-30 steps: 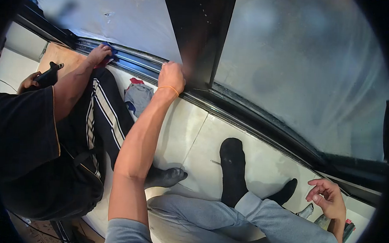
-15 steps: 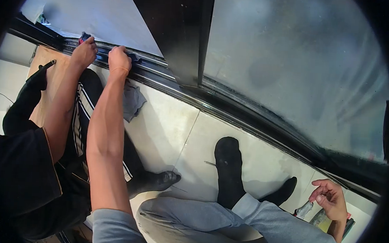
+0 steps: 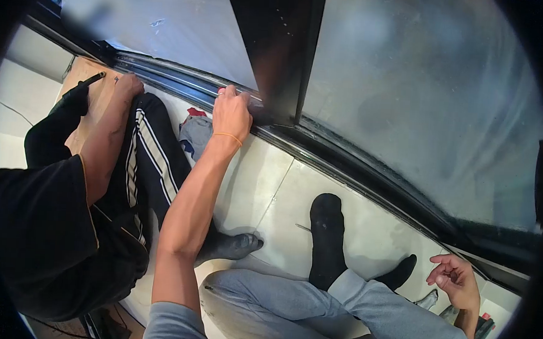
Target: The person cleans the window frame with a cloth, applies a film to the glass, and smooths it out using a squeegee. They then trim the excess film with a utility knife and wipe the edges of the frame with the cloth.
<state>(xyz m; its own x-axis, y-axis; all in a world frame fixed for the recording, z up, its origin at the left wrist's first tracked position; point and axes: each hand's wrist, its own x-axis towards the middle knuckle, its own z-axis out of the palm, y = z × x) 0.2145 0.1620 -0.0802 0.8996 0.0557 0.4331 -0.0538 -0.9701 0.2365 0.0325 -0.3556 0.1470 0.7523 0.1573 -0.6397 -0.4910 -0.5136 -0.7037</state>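
My left hand (image 3: 231, 114), with an orange band at the wrist, is at the black sliding track (image 3: 178, 83) of the glass panel. Its fingers are curled and pressed together over the rail, and what they hold is hidden. Beside it on the floor lies a grey cloth (image 3: 195, 133) with a red piece at its top. At the lower right, my right hand (image 3: 457, 283) hangs with its fingers apart and nothing in them, above a whitish crumpled tube (image 3: 427, 299).
A co-worker in black sits at the left, with a hand (image 3: 130, 86) near the track's left end, over a wooden board (image 3: 79, 125). Black-socked feet (image 3: 327, 238) rest on the floor tiles. The dark frame post (image 3: 283, 49) stands beside large glass (image 3: 420, 103).
My left hand has moved right along the track, away from the co-worker's hand. The co-worker's hand has lowered from the track. A red piece now shows by the cloth. The view has shifted slightly.
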